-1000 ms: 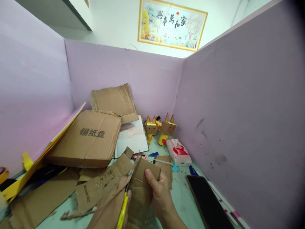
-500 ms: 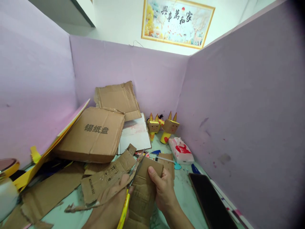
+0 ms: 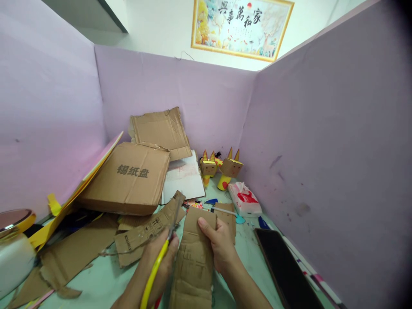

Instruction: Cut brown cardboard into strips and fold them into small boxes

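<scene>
Cardboard strip [image 3: 194,262], creased and rough-edged, lies long under my right hand [image 3: 219,245], whose grip pins its upper corner, thumb on top. Left of that grip, my left hand [image 3: 157,268] closes round yellow-handled scissors [image 3: 158,262], blades up. Beyond both, torn brown cardboard sheets [image 3: 128,178] litter the pale green table [image 3: 244,253], walled in lilac partitions [image 3: 322,128].

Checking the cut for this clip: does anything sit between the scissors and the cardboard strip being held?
Nothing visible does. The left hand holds the yellow-handled scissors right at the left edge of the cardboard strip, which the right hand grips at its upper right edge.
</scene>
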Motion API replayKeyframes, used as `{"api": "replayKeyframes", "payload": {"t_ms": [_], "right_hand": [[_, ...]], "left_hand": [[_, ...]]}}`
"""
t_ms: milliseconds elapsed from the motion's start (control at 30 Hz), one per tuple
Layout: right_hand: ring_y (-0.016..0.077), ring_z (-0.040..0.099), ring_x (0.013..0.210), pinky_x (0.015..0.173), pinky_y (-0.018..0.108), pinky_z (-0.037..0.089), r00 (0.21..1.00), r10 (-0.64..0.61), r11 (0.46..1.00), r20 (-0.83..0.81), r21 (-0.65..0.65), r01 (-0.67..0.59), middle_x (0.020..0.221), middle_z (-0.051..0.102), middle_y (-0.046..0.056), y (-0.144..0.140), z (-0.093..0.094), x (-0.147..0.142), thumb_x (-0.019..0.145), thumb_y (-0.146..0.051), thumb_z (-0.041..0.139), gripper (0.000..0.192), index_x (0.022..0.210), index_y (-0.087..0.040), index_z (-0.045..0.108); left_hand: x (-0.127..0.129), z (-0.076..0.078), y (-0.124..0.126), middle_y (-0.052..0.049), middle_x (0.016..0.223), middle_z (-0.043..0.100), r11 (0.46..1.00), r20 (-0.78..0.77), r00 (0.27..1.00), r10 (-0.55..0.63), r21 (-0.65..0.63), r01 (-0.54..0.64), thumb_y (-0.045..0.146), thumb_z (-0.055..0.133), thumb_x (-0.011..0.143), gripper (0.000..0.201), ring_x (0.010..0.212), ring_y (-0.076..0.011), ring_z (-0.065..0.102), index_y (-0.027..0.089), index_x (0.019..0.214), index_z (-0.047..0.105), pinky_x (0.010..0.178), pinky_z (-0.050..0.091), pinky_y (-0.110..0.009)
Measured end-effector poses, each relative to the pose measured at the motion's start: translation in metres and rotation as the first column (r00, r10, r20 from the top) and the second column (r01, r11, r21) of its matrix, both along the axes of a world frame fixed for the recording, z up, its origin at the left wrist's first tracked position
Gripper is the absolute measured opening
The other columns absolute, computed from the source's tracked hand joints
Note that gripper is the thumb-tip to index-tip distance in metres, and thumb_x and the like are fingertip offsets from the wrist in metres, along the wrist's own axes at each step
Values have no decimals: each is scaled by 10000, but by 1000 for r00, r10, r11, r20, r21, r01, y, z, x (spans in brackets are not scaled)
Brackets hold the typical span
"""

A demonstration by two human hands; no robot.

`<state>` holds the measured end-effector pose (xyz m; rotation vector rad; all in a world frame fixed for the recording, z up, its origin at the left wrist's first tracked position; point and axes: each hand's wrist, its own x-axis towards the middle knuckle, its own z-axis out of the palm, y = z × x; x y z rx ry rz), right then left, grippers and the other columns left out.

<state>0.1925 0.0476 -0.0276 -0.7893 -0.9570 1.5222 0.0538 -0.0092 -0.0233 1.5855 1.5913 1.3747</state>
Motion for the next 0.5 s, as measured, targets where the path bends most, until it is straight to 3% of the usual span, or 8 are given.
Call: {"api": "replayKeyframes", "payload": {"t_ms": [100,200,267,367,500], "right_hand": [[205,661,684,738,358,505,999,30,997,17,-69,-29,750,711,65,3,3,3,619,-380,738,400,903,-123,625],[181,644,633,694,325,498,997,68,994,24,-89,-66,695,695,44,3,5,5,604,-401,741,388,860,-130,631],[168,626,612,652,305,488,982,181,981,48,-78,-177,695,685,41,-1,6,5,596,-406,743,393,853,-128,636],[158,613,638,628,283,470,888,441,897,129,-76,-435,745,675,32,-10,6,2,566,-359,770,426,907,-142,636],[159,624,715,683,280,464,805,579,815,131,-84,-573,841,672,19,-12,7,3,545,-313,790,512,1006,-187,607]], "left_hand": [[-9,5,2,96,384,389,978,308,945,110,-203,-48,508,464,780,304,265,-79,340,206,753,484,274,252,-168],[-16,9,5,102,391,435,974,481,869,116,-226,-5,513,537,722,319,274,-89,385,219,791,434,263,275,-159],[-17,10,5,87,406,482,981,472,879,67,-193,28,523,560,702,353,323,-122,460,221,823,422,292,359,-193],[-17,9,3,78,465,510,993,321,947,-7,-106,44,495,592,697,359,372,-111,481,208,851,442,354,406,-202],[-21,6,2,64,569,523,997,205,977,-52,-42,61,368,681,656,331,478,-85,474,196,871,497,420,385,-166]]}}
